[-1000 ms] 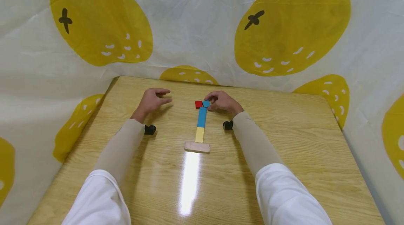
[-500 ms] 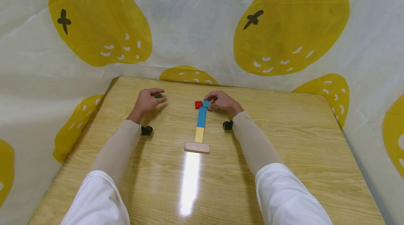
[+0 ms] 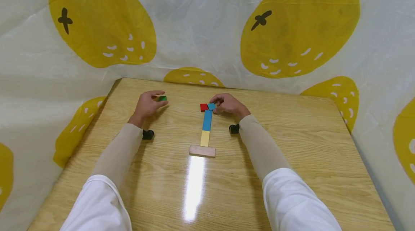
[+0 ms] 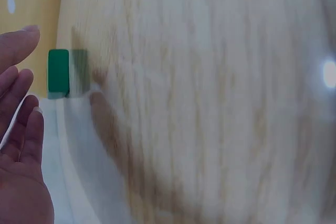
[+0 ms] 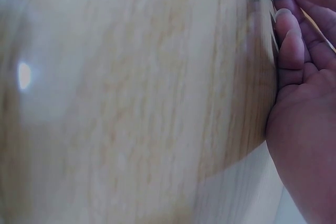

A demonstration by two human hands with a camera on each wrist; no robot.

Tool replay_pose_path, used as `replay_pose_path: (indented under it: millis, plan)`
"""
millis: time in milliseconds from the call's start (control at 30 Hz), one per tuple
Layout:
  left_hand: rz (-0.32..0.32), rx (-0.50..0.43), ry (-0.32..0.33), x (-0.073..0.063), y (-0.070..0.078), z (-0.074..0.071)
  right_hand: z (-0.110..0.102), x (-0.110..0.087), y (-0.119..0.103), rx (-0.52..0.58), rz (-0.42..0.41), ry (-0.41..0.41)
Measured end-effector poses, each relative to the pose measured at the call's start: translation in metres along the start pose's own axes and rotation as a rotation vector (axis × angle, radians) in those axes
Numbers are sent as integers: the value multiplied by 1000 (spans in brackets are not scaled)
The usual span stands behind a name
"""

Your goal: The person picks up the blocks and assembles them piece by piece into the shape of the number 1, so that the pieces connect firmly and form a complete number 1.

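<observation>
In the head view my left hand (image 3: pixel 147 105) is at the far left, thumb and fingers spread on either side of a small green block (image 3: pixel 163 98). The left wrist view shows the green block (image 4: pixel 58 73) standing on the table, apart from the fingertips. A small reddish-orange patch shows between thumb and fingers; its kind is unclear. My right hand (image 3: pixel 229 103) pinches a small blue square block (image 3: pixel 211 106) between thumb and fingers. It sits beside a red square block (image 3: pixel 204 107), at the far end of a long blue block (image 3: pixel 207 120).
A yellow block (image 3: pixel 205 138) continues the row toward me, ending at a plain wooden block (image 3: pixel 202 151) laid crosswise. All lie on a wood-grain table (image 3: pixel 291 159). A white curtain (image 3: pixel 201 18) with yellow fruit prints hangs behind and at the sides.
My left hand has drawn back to the left, and the green block, hidden at first, now shows while staying in place. The right hand and the row of blocks have stayed still.
</observation>
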State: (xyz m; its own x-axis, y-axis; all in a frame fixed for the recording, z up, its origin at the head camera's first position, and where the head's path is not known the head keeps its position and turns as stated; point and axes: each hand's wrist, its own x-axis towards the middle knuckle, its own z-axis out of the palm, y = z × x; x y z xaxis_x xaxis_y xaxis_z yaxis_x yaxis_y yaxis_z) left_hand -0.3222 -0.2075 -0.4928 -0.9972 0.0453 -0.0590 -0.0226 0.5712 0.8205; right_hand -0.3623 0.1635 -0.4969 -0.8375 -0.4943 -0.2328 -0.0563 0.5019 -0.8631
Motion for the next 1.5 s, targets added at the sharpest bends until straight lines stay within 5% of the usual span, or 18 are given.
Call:
replay_pose_path:
  millis: [633, 933, 1500]
  plan:
    - [10, -24, -38, 6, -19, -10, 1, 2, 2, 12, 6, -4]
    - [-34, -22, -71, 8, -18, -13, 1, 2, 2, 20, 15, -2]
    - [-17, -1, -31, 9, -20, -9, 0, -1, 1, 27, 6, 9]
